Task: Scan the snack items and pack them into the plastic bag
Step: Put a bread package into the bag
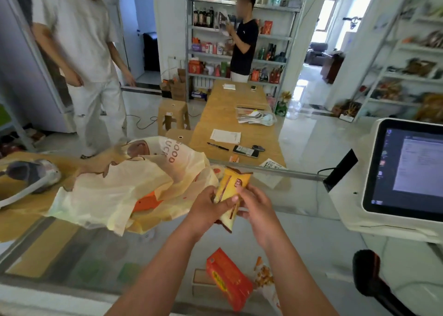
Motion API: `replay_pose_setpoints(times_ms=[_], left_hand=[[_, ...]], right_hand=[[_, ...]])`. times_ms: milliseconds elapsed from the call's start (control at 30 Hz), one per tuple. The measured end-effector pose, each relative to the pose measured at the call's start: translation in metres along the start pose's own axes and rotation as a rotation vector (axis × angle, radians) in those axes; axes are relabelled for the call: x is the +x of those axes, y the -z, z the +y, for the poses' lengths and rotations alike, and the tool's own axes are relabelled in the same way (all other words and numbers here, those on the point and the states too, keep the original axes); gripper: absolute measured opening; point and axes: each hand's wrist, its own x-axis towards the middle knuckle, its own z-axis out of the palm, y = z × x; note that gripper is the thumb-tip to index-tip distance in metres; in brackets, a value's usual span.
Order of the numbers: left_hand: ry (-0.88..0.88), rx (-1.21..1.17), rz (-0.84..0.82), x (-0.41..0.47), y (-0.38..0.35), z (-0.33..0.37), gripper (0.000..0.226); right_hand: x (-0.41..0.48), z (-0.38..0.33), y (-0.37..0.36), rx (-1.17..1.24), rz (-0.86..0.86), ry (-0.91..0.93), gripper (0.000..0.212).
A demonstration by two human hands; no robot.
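A yellow snack packet is held upright over the glass counter by both hands. My left hand grips its lower left edge and my right hand grips its right side. Just left of it lies a crumpled pale yellow plastic bag with brown print, its mouth facing the hands; something orange shows inside. A red-orange snack packet lies on the counter near me, with a clear packet of orange snacks beside it. A black handheld scanner stands at the lower right.
A white checkout terminal with a lit screen stands at the right. A grey object with a white cord lies at the counter's left. A person in white stands across the counter. A wooden table and shelves lie beyond.
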Motion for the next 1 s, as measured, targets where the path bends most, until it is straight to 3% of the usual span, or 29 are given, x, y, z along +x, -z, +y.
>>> replay_pose_setpoints(times_ms=[67, 167, 233, 300, 467, 533, 667, 733, 800, 900, 1000], left_hand=[[0.057, -0.282, -0.023, 0.0, 0.003, -0.001, 0.058], [0.086, -0.655, -0.128, -0.005, 0.009, 0.003, 0.061], [0.121, -0.772, -0.104, -0.007, 0.008, 0.004, 0.064], [0.152, -0.776, -0.09, -0.012, 0.001, 0.002, 0.052], [0.206, -0.615, -0.228, -0.027, -0.008, 0.0, 0.048], [0.184, -0.584, -0.154, -0.029, -0.008, -0.001, 0.056], [0.018, -0.462, 0.064, -0.029, -0.004, -0.002, 0.101], [-0.179, -0.139, 0.182, -0.027, -0.006, -0.009, 0.095], [-0.441, 0.337, 0.247, -0.026, -0.015, -0.014, 0.071], [-0.592, 0.592, 0.059, -0.021, -0.037, -0.009, 0.056], [-0.46, 0.507, -0.251, -0.02, -0.063, 0.002, 0.058]], right_hand=[[-0.012, 0.003, -0.006, 0.014, -0.007, -0.008, 0.024], [-0.03, 0.008, -0.01, -0.021, -0.055, -0.02, 0.029], [-0.042, 0.011, -0.013, -0.056, -0.046, -0.006, 0.033], [-0.052, 0.014, -0.019, -0.125, 0.035, 0.067, 0.023], [-0.07, 0.018, -0.019, -0.051, 0.278, 0.18, 0.014], [-0.074, 0.017, -0.015, -0.046, 0.314, 0.182, 0.015], [-0.075, 0.012, -0.006, -0.039, 0.361, 0.178, 0.007], [-0.072, 0.007, 0.004, -0.076, 0.354, 0.171, 0.004], [-0.068, 0.003, 0.017, -0.147, 0.305, 0.167, 0.003], [-0.066, -0.006, 0.04, -0.26, 0.158, 0.185, 0.006], [-0.067, -0.016, 0.071, -0.413, 0.075, 0.242, 0.007]])
